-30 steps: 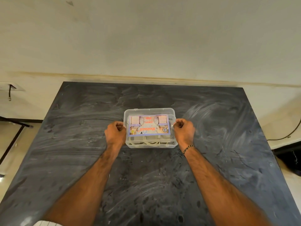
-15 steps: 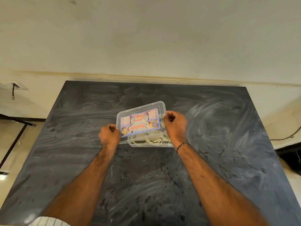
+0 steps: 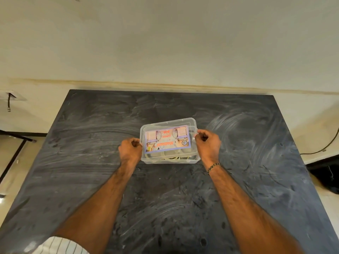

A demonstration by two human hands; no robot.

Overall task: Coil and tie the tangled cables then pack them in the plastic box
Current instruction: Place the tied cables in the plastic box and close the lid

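Head view: both hands grip the plastic box (image 3: 170,160) lid (image 3: 167,139) at its short ends.
Left hand (image 3: 129,150) and right hand (image 3: 208,143) pinch it, curled, likely seating it; coiled cables (image 3: 172,158) between hands, inside.

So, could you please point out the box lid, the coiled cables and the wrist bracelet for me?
box lid (image 3: 167,139): head view, on its printed label.
coiled cables (image 3: 173,158): head view, pale loops seen through the box's near wall.
wrist bracelet (image 3: 213,165): head view, on the band across the right wrist.
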